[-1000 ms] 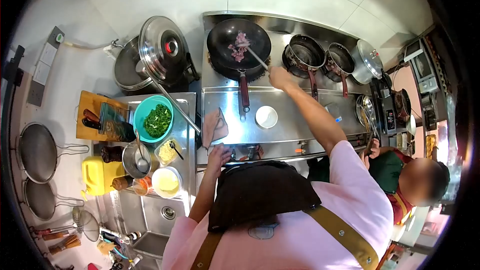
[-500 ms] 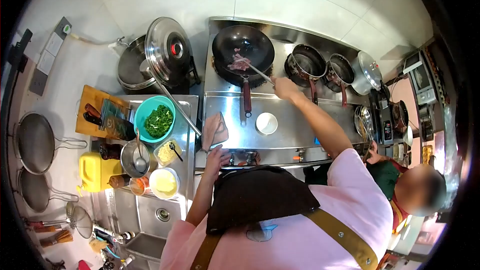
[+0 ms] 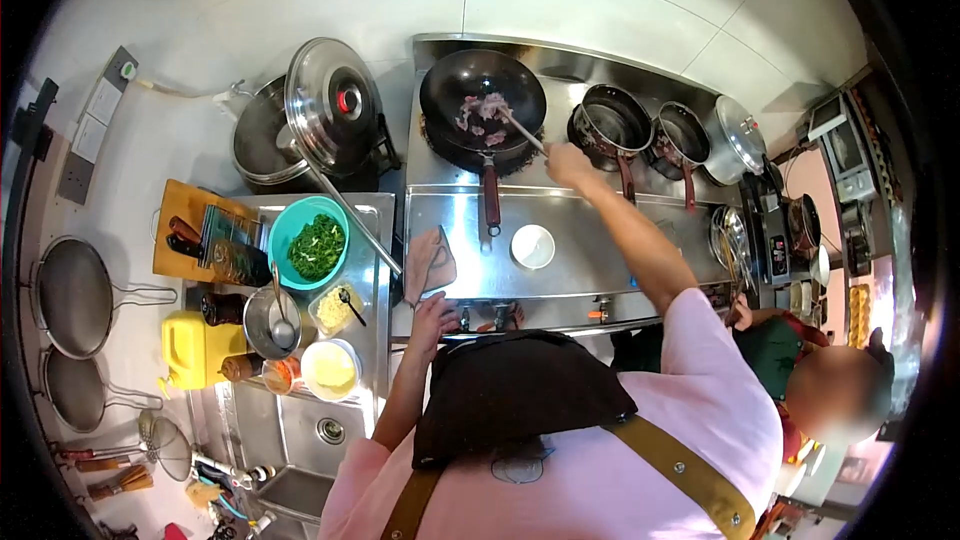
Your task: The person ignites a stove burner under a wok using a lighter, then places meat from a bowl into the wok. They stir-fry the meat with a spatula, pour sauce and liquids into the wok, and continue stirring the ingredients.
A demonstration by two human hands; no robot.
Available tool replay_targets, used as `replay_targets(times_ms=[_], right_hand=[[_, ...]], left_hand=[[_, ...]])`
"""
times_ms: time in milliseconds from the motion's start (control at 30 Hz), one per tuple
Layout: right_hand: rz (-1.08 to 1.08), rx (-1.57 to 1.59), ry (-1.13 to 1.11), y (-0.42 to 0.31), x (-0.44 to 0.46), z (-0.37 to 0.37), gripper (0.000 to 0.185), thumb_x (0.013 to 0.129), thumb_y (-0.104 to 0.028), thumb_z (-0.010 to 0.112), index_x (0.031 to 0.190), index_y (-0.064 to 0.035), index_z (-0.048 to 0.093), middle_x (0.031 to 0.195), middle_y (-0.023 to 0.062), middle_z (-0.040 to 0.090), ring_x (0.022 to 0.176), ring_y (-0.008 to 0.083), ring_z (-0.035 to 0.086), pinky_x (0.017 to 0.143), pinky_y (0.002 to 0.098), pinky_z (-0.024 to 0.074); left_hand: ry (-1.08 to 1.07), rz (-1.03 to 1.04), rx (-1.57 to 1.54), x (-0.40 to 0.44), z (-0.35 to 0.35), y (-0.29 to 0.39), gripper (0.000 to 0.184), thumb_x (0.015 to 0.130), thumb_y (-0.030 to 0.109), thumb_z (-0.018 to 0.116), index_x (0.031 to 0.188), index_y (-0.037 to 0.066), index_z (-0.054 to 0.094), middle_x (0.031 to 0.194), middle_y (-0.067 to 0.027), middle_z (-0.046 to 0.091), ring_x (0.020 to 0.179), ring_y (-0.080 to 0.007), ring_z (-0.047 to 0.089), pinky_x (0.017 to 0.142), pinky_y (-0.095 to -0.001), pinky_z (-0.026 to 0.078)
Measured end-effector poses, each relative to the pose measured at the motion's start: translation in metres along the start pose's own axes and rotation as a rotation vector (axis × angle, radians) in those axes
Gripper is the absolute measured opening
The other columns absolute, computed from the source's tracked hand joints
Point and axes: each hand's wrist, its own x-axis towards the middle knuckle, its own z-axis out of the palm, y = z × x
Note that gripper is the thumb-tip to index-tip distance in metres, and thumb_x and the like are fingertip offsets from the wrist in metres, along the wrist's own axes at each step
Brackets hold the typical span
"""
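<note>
My right hand (image 3: 570, 167) is closed around the handle of a long spatula (image 3: 527, 132). Its far end reaches into a black wok (image 3: 470, 73) on the stove, among pieces of pinkish meat (image 3: 485, 112); the meat partly hides its head. The wok's dark red handle (image 3: 491, 195) points toward me. Low on the left, my left hand (image 3: 434, 320) is beside the stove's front edge and a control knob, fingers stretched and holding nothing. Just beyond it lies a folded cloth (image 3: 430, 260). A white bowl (image 3: 533, 247) rests on the steel ledge between my hands.
Two saucepans (image 3: 615, 120) and a pressure cooker (image 3: 735, 140) stand right of the wok. At left are a lidded pot (image 3: 262, 140), a turquoise bowl (image 3: 285, 230) of chopped greens, ingredient containers, a yellow jug (image 3: 190, 350) and a sink (image 3: 290, 440). Another person (image 3: 775, 350) is at right.
The spatula head has shifted slightly up and right in the wok, and the meat has spread and moved with it. My left hand has stayed at the stove's edge.
</note>
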Motion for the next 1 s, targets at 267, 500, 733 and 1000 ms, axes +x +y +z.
replay_targets(times_ms=[267,500,733,1000], right_hand=[[-0.285,0.029,-0.018,0.032,0.01,-0.009,0.032,0.083,-0.017,0.064,0.112,-0.005,0.067,0.092,0.0242,0.068,0.091,0.0428,0.065,0.081,0.0493,0.051],[-0.185,-0.243,-0.097,0.013,-0.03,-0.085,0.026,0.08,-0.014,0.062,0.103,-0.0031,0.069,0.093,0.0245,0.068,0.092,0.042,0.066,0.081,0.0502,0.0528],[0.029,-0.011,0.136,-0.006,0.018,0.002,0.026,0.087,-0.014,0.059,0.11,-0.0039,0.065,0.094,0.0253,0.068,0.092,0.042,0.066,0.081,0.0498,0.0531],[-0.073,-0.07,-0.003,0.013,0.0,0.002,0.026,0.088,-0.016,0.059,0.112,-0.0064,0.064,0.091,0.0235,0.068,0.089,0.0417,0.066,0.078,0.0512,0.0523]], left_hand=[[-0.026,-0.001,0.113,0.01,0.007,0.004,0.046,0.103,0.029,0.049,0.141,0.004,0.04,0.125,-0.014,0.058,0.104,-0.0222,0.062,0.086,-0.0336,0.053],[0.007,0.018,0.071,0.012,0.004,0.001,0.048,0.098,0.025,0.057,0.139,0.004,0.043,0.118,-0.0136,0.064,0.099,-0.0226,0.065,0.077,-0.0294,0.055],[-0.02,0.028,0.134,0.016,0.02,0.009,0.047,0.098,0.026,0.056,0.138,0.003,0.045,0.122,-0.0145,0.063,0.104,-0.024,0.064,0.085,-0.0317,0.054],[-0.001,0.018,0.115,0.011,0.015,0.007,0.048,0.099,0.026,0.055,0.139,0.003,0.044,0.123,-0.0143,0.062,0.103,-0.0241,0.064,0.086,-0.0316,0.053]])
